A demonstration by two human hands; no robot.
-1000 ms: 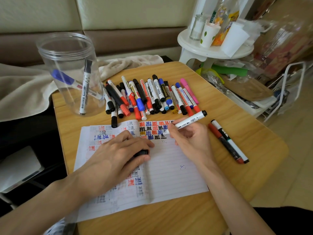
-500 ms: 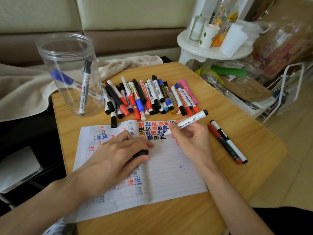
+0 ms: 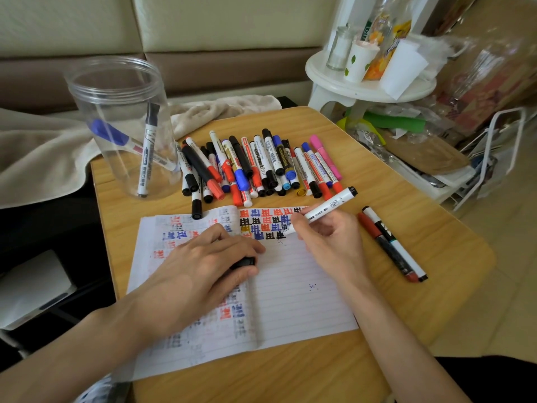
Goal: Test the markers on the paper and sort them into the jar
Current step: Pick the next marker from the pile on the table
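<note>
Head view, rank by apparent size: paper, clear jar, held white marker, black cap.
1. paper
2. clear jar
3. white marker, partly covered by the right hand
4. black cap, mostly hidden in the left hand

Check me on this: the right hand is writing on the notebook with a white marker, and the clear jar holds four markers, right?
Not four. The head view shows two markers in the clear jar: a blue-capped marker and a black-capped marker. The right hand does hold the white marker to the notebook.

Single head-worn wide-angle view, looking forward and steeply down, close over the tabletop (image 3: 406, 199), hands (image 3: 203, 266) near the lens, sofa (image 3: 203, 21) beyond
</note>
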